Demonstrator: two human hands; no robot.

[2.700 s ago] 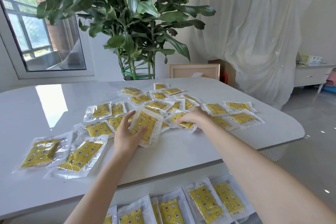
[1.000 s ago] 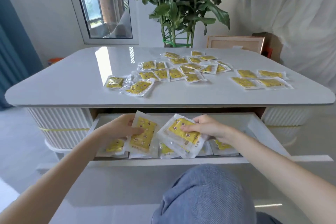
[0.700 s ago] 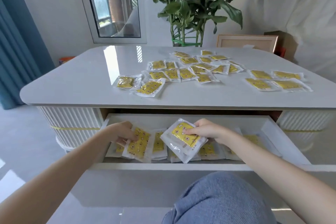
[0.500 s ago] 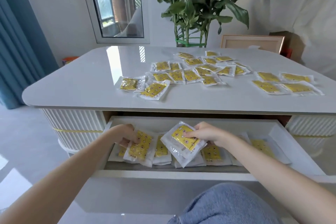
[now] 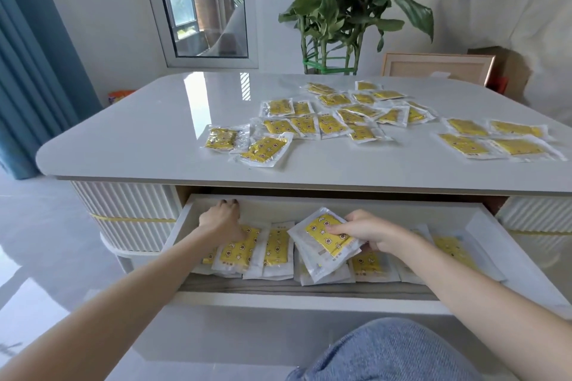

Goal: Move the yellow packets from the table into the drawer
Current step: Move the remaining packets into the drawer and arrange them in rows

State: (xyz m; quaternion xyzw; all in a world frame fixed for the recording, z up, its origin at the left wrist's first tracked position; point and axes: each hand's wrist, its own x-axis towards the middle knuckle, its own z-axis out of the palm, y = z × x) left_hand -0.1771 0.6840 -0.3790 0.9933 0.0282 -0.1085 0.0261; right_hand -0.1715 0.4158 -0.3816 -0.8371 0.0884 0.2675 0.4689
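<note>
The white drawer (image 5: 309,300) under the table (image 5: 139,133) stands pulled out, with several yellow packets lying in a row inside. My right hand (image 5: 368,230) pinches one yellow packet (image 5: 322,240) by its right edge and holds it tilted just above the packets in the middle of the drawer. At the drawer's left end, my left hand (image 5: 221,219) lies over the top edge of another packet (image 5: 236,252) that lies flat, and its fingertips reach the back wall. Several more yellow packets (image 5: 334,124) are spread over the tabletop's middle and right.
A large potted plant (image 5: 334,9) and a framed panel (image 5: 433,66) stand behind the table. A window is at the back left and a blue curtain (image 5: 28,71) at the far left. My knee in jeans (image 5: 387,349) is below the drawer front.
Both hands carried a packet each from the tabletop down into the drawer. My left hand's packet now lies flat and the fingers have slid toward the back wall. My right hand still holds its packet.
</note>
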